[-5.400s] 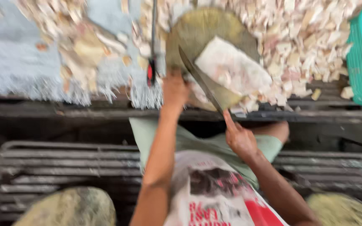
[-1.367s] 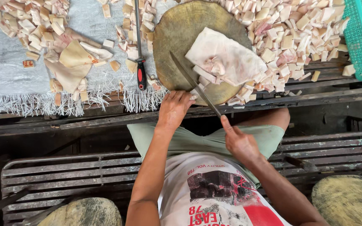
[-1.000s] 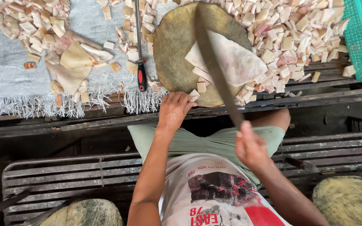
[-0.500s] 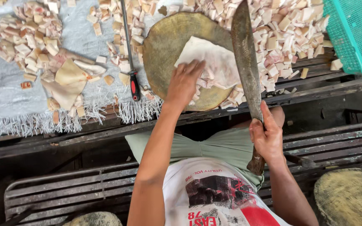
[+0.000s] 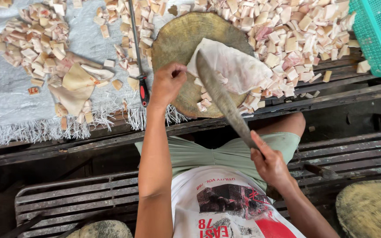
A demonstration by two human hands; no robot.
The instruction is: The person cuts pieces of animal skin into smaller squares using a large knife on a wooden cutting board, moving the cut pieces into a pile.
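Head view: nearest, a long cleaver point(image 5: 223, 99) is gripped at its handle by the clenched right hand point(image 5: 270, 164), blade slanting up onto a pale, flat slab point(image 5: 234, 66). Just left of the slab, the left hand point(image 5: 167, 83) is loosely curled on the round, rough wooden block point(image 5: 177, 42). Beyond, pale cut cubes point(image 5: 296, 35) are heaped.

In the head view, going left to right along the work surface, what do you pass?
Pile of cut cubes on the grey cloth → red-handled tool → left hand → round wooden block → cleaver blade → green basket.
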